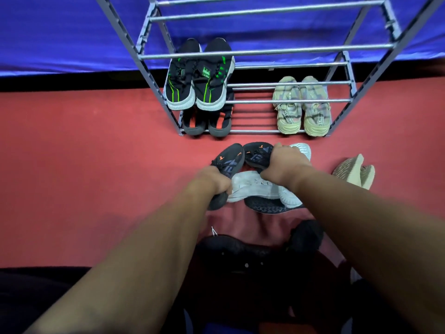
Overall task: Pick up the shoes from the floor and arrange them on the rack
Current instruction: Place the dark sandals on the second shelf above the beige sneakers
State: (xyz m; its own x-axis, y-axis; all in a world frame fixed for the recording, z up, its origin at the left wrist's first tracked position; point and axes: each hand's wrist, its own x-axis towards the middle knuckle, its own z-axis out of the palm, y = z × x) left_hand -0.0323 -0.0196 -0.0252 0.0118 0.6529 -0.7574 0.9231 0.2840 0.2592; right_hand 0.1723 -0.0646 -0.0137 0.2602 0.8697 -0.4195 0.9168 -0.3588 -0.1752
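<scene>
Down on the red floor [84, 177], just in front of the metal rack [265, 52], both hands are busy in a small heap of shoes. The left hand [213, 180] is clenched around the heel end of a dark shoe with orange marks [228, 158], whose toe points toward the rack. The right hand [285, 165] grips the matching dark shoe [256, 154], fingers curled over its upper. Between and under the two hands lies a white sneaker [255, 186], resting partly on the black sole of another shoe [267, 208]; a second white shoe [302, 150] pokes out beyond the right hand. Off toward the right edge of the floor, apart from the heap, a tan knit shoe [354, 171] lies tipped on its side.

On the rack, a black pair with green stripes [198, 78] sits at the left end of a middle shelf, toes toward the camera. Below it, at the left end of the bottom shelf, is a dark pair with orange patches [208, 125] (partly hidden by the pair above). At the right end of the bottom shelf stands a pale yellow-green pair [302, 107]. Behind the rack hangs a blue cloth [60, 32].
</scene>
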